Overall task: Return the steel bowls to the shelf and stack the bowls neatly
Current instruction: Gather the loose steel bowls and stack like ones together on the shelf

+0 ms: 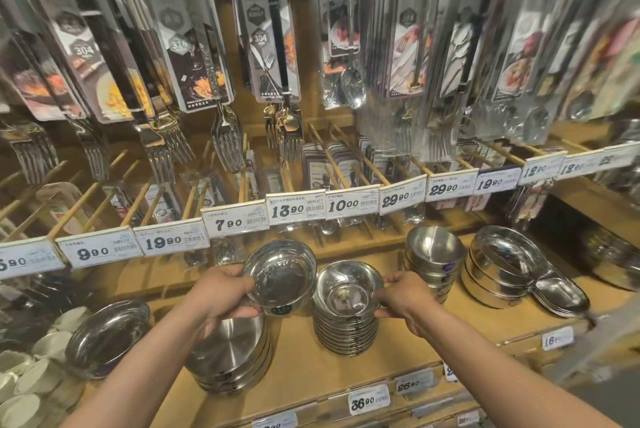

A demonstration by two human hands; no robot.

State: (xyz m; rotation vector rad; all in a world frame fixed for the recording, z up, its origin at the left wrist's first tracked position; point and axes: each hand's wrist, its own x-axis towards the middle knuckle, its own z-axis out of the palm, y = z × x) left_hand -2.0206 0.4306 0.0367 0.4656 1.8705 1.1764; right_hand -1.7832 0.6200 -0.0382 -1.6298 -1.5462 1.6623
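A: Shelf (408, 355) first. Where's the stack (346, 327)?

B: Lower centre of the frame, right hand (401, 299) gripping its top rim.

A: And the loose bowl (282, 275)?

B: Just left of the stack, tilted, left hand (221, 292) clasping it above the plates (230, 355).

A: Risk?

B: Likely slipping: tilted steel could drop, or nudge the stack over.

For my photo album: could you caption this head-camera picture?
Left hand lifts a steel bowl while right hand steadies the stack.

Tilted steel bowl (280, 277) beside bowl stack (347, 318).
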